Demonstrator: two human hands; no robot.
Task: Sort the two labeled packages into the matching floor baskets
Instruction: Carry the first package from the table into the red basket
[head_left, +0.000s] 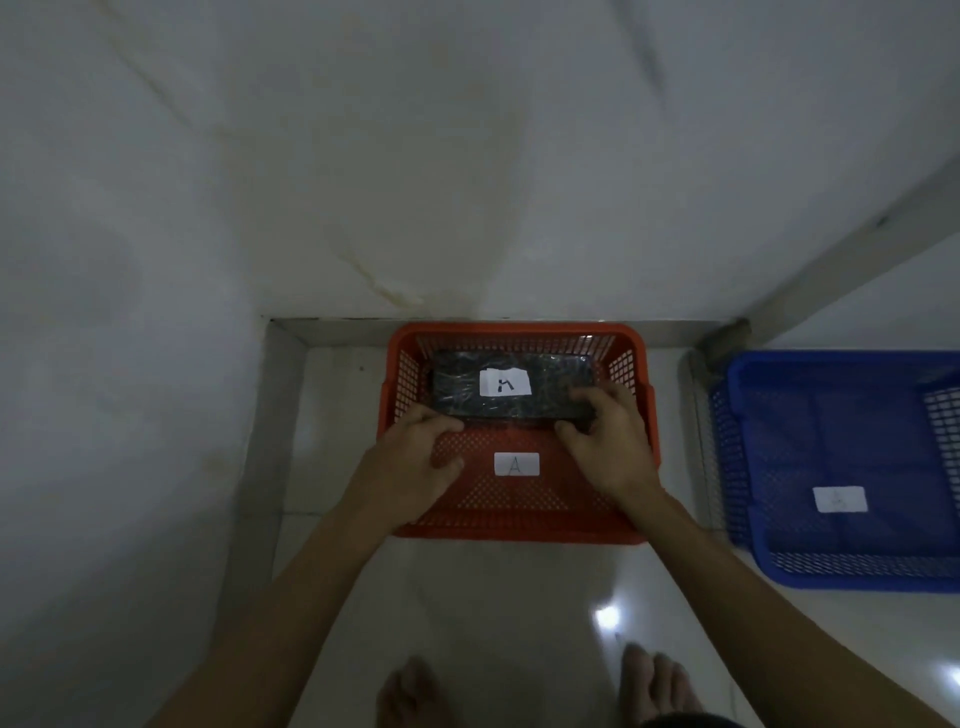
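Observation:
A dark wrapped package (550, 387) with a white label reading A lies in the far half of the red basket (519, 532). The basket's near inner side carries a white tag marked A (516, 464). My left hand (415, 462) touches the package's near left corner with fingers curled around it. My right hand (608, 441) holds the near right corner, fingers on top of the wrap. To the right stands a blue basket (769, 551) with a white tag (840, 499) whose letter is too faint to read. No second package is in view.
Both baskets sit on a pale glossy tiled floor (519, 613) in a corner. White walls rise behind and to the left, edged by a grey skirting (332, 330). My bare feet (654, 686) show at the bottom edge.

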